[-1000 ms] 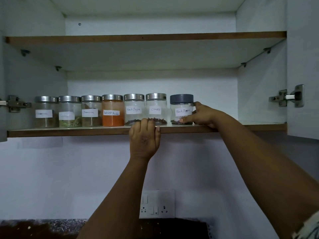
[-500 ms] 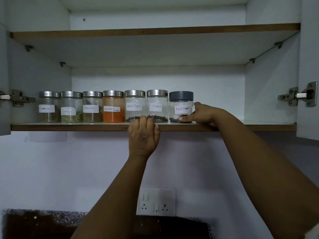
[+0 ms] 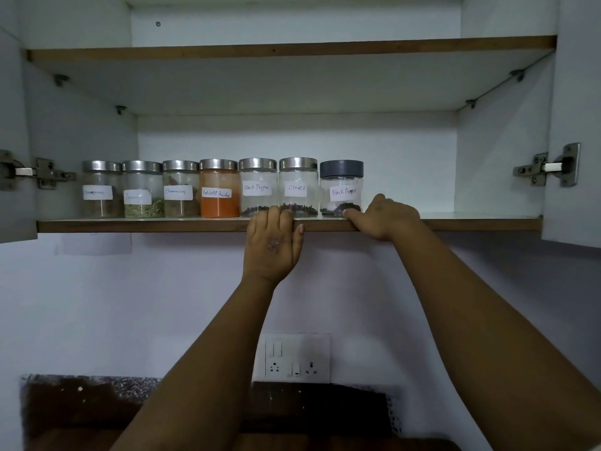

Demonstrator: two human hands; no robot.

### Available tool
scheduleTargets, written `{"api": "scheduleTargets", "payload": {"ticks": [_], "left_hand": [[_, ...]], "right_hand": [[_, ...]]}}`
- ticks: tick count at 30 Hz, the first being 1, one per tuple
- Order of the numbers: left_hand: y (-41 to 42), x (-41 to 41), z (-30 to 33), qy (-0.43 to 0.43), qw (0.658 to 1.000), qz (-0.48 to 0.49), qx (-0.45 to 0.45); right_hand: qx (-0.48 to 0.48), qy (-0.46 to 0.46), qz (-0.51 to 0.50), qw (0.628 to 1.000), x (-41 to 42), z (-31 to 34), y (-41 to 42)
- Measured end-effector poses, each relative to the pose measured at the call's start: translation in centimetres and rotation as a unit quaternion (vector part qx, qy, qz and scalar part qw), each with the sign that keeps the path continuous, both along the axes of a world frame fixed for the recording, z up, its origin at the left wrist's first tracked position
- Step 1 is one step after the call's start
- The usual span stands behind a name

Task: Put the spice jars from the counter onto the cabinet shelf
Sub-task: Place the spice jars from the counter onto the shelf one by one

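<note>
Glass, smooth and breakable: the grey-lidded jar [image 3: 341,190] is best gripped round its body. Right hand [image 3: 383,216] is rested loose beside it, left hand [image 3: 273,242] hooked on the shelf [image 3: 130,224] edge, nothing held.

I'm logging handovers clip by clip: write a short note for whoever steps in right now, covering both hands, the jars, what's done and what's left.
Left hand: empty, fingers hooked over the lower shelf front edge.
Right hand: empty, resting on the shelf, fingertips at the base of the grey-lidded Black Pepper jar.
Jars: seven upright in one row on the lower shelf, the grey-lidded one rightmost, beside the Cloves jar.
Done: all seven shelved.
Left: the counter is mostly hidden; check it for more jars.
</note>
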State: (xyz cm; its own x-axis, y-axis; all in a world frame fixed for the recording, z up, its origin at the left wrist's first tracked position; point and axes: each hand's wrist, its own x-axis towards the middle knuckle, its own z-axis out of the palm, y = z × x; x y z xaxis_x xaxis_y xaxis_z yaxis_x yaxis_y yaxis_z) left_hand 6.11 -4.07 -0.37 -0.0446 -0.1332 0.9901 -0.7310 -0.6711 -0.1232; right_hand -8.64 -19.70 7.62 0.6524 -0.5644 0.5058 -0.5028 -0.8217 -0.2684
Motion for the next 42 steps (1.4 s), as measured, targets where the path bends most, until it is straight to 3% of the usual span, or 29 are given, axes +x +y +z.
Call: {"api": "scheduleTargets", "payload": {"ticks": [6, 10, 16, 21, 28, 35, 39, 42], "left_hand": [[1.0, -2.0, -0.3, 0.057, 0.998, -0.028, 0.025], [2.4, -2.7, -1.0, 0.085, 0.992, -0.06, 0.072], [5.4, -3.9, -3.6, 0.194, 0.96, -0.158, 0.128], [7.8, -3.9, -11.5, 0.279, 0.933, -0.147, 0.173], [11.2, -7.3, -26.2, 0.372, 0.864, -0.19, 0.282], [16.7, -12.7, -38.6, 0.51, 0.747, -0.193, 0.38], [19.0, -13.3, -40.1, 0.515, 0.746, -0.199, 0.371], [20.3, -12.1, -40.8, 0.555, 0.731, -0.208, 0.337]], "right_hand": [[-0.111, -0.057, -0.053, 0.991, -1.3, -3.1, 2.1], [-0.09, -0.117, -0.024, 0.989, -1.9, -6.1, 3.4], [-0.087, -0.161, -0.022, 0.983, -3.3, -9.6, 7.3], [-0.037, -0.079, -0.014, 0.996, -2.9, -17.6, 10.9], [0.061, 0.078, -0.034, 0.995, -6.1, -31.9, 14.4], [0.152, 0.18, -0.121, 0.964, -12.3, -43.1, 18.5], [0.165, 0.214, -0.129, 0.954, -14.9, -47.3, 21.4], [0.273, 0.229, -0.09, 0.93, -16.4, -50.3, 22.5]]}}
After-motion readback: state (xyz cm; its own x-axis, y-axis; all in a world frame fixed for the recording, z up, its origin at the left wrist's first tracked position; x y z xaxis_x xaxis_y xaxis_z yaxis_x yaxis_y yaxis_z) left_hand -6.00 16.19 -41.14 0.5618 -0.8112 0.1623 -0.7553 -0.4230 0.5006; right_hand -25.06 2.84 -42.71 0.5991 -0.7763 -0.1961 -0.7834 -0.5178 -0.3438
